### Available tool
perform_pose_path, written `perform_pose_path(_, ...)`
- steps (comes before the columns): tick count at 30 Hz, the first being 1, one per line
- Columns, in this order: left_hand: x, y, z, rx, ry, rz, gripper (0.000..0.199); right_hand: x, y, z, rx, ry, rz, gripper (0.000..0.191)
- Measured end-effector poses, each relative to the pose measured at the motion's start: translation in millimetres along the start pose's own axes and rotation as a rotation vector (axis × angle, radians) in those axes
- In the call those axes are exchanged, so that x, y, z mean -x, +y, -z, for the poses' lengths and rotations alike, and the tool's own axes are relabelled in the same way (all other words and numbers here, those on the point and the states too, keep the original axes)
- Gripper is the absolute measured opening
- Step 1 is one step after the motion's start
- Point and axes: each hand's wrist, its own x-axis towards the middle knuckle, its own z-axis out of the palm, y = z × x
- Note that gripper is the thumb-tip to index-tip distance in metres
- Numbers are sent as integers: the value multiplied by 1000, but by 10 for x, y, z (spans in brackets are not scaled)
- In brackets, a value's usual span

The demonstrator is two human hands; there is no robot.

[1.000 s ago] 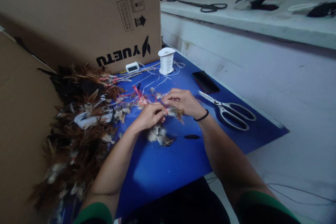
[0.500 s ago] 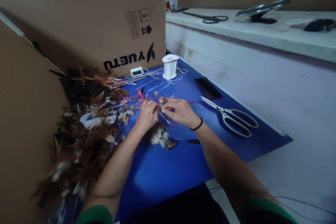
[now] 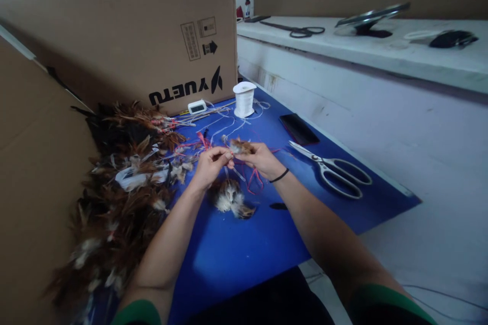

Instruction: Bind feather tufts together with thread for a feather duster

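My right hand [image 3: 263,159] is closed on a small brown and white feather bunch [image 3: 241,147], its fluffy part showing above the fingers. Thumb and forefinger of my left hand [image 3: 211,165] pinch at the left end of that bunch; what exactly lies between them is too small to make out. Pink string [image 3: 254,180] hangs in loops under my right hand. Just below both hands, another feather bunch [image 3: 230,198] with white fluff rests on the blue table [image 3: 229,254]. Loose ribbon and more feathers lie behind my left hand.
Scissors [image 3: 335,170] and a dark phone [image 3: 299,129] lie to the right. A white ribbon spool [image 3: 244,100] stands behind my hands, near a small white display device [image 3: 196,107]. A large feather pile [image 3: 125,208] fills the left, against a cardboard box [image 3: 114,35].
The feather bunch has come up higher and shows more clearly in my right hand. My left hand has turned, with its pinching fingers now in sight. The pink string hangs in wider loops.
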Motion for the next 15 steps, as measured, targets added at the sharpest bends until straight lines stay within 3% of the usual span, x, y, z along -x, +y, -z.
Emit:
perform_pose_path(3,-14,-51,-20,-146,147,-70,19,14,24,-100,-1,72,42,26)
perform_pose_path(8,3,-58,-87,-682,350,-430,15,40,30,-193,139,177,146,14)
perform_pose_path(11,24,-97,-124,-860,361,-596,15,44,41,-246,174,233,197,15)
perform_pose_path(15,57,-176,-143,-1000,317,-680,16,33,57,-300,170,316,205,21)
